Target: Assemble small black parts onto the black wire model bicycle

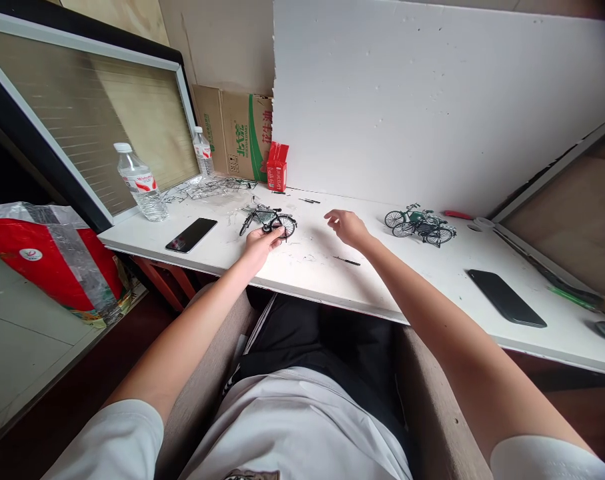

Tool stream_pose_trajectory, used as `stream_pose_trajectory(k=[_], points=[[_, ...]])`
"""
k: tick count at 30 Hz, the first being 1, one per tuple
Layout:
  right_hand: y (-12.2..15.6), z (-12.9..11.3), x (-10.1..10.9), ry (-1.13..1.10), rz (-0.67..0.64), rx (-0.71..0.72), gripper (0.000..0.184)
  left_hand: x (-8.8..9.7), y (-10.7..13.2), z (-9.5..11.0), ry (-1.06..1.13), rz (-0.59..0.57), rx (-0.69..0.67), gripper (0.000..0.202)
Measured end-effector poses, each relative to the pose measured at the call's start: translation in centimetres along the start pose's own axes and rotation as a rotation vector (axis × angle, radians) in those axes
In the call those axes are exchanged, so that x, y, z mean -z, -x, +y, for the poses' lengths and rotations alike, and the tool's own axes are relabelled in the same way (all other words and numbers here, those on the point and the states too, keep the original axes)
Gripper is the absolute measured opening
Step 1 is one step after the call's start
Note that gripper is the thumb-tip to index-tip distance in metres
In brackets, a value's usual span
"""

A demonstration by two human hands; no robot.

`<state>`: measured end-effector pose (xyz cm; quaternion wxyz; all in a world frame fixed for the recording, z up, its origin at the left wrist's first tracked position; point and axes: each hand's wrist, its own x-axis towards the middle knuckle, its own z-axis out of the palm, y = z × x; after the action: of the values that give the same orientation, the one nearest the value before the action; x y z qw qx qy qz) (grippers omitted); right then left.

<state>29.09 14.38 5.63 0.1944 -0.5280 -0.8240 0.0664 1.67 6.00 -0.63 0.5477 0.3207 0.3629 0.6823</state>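
Note:
My left hand (262, 245) is closed on a small black model bicycle (269, 219), gripping it by the lower part near the rear wheel. The bicycle is upright, its front wheel pointing left. To its right, my right hand (348, 228) hovers above the white table, fingers loosely bent and apart, with nothing visible in them. Below that hand lies a thin black piece (347, 261), and another dark thin piece (309, 201) is further back. Finished-looking model bicycles (422, 227), dark green and black, stand close together to the right.
Wire-like frames of parts (212, 189) lie at the back left, near a water bottle (143, 187) and a second bottle (203, 153). A red box (277, 167) stands before a cardboard box (237, 133). Phones lie left (192, 235) and right (506, 297) on the table (312, 287).

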Motion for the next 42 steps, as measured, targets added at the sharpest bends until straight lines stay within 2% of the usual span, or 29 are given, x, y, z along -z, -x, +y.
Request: stream_pose_trajectory(k=[4, 7, 13, 16, 20, 23, 29, 33, 42], points=[[0.9, 2.0, 0.1, -0.032, 0.159, -0.044, 0.052, -0.1, 0.1, 0.0, -0.035, -0.007, -0.007, 0.042], [1.7, 3.7, 0.2, -0.090, 0.207, -0.135, 0.057, -0.1, 0.1, -0.1, -0.048, -0.003, -0.009, 0.044], [3.3, 6.5, -0.3, -0.101, 0.113, -0.284, 0.061, 0.0, 0.1, -0.3, -0.079, -0.015, -0.015, 0.045], [3.4, 7.1, -0.8, -0.024, 0.043, -0.326, 0.051, 0.1, 0.0, -0.4, -0.085, -0.015, -0.021, 0.047], [2.6, 6.8, -1.1, 0.068, -0.031, -0.296, 0.045, 0.1, 0.0, -0.5, -0.096, -0.019, -0.022, 0.046], [1.7, 5.9, -1.2, 0.165, -0.051, -0.274, 0.046, 0.2, 0.0, -0.5, -0.105, -0.023, -0.023, 0.045], [0.5, 4.2, -1.2, 0.263, -0.091, -0.261, 0.032, 0.1, 0.1, -0.4, -0.089, -0.029, -0.022, 0.048], [0.3, 3.7, -1.1, 0.335, -0.109, -0.218, 0.031, 0.0, 0.1, -0.4, -0.095, -0.027, -0.024, 0.049], [-0.8, 3.4, -1.2, 0.367, -0.151, -0.173, 0.027, 0.2, 0.0, -0.9, -0.196, -0.052, -0.049, 0.053]])
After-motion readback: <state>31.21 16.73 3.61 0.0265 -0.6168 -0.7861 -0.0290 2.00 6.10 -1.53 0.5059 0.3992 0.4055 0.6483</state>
